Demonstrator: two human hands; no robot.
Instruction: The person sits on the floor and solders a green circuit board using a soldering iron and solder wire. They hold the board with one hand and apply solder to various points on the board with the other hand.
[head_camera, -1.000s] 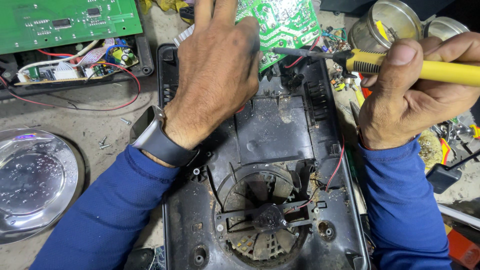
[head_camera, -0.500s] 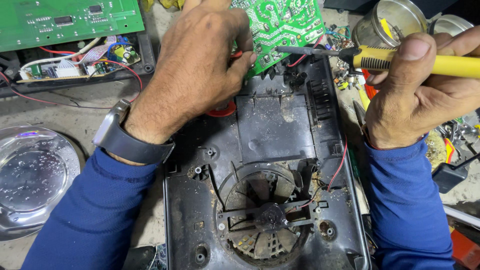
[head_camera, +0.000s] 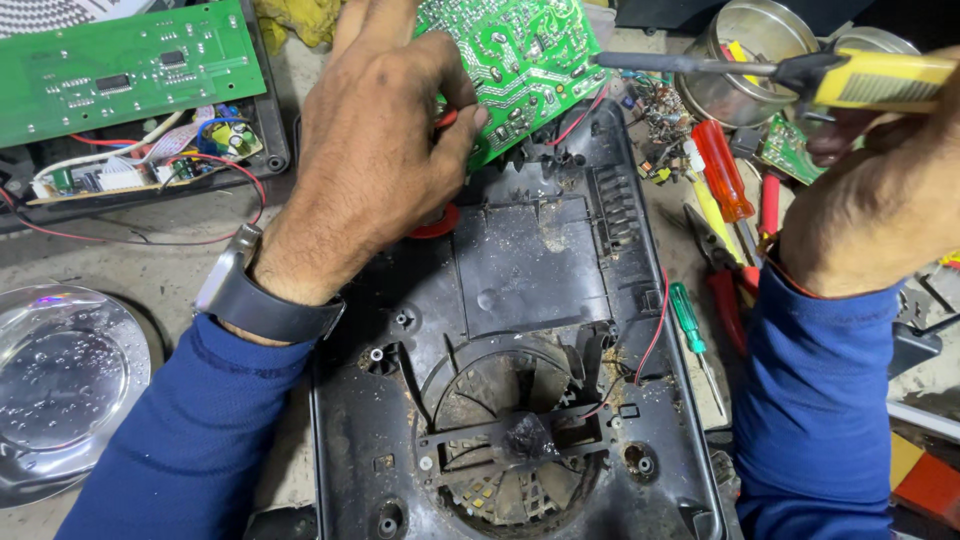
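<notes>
Two hands: left hand (head_camera: 375, 130) gripping circuit board (head_camera: 520, 60)

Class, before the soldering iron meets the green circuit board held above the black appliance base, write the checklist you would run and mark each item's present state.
1. Left hand grips the green circuit board firmly: ok.
2. Right hand holds the yellow-handled soldering iron: ok.
3. Iron tip at the board's edge: ok, though contact cannot be told.
4. Left fingers away from the tip: ok.
5. Red wire away from the tip: ok.
6. Iron hot: cannot tell.
</notes>
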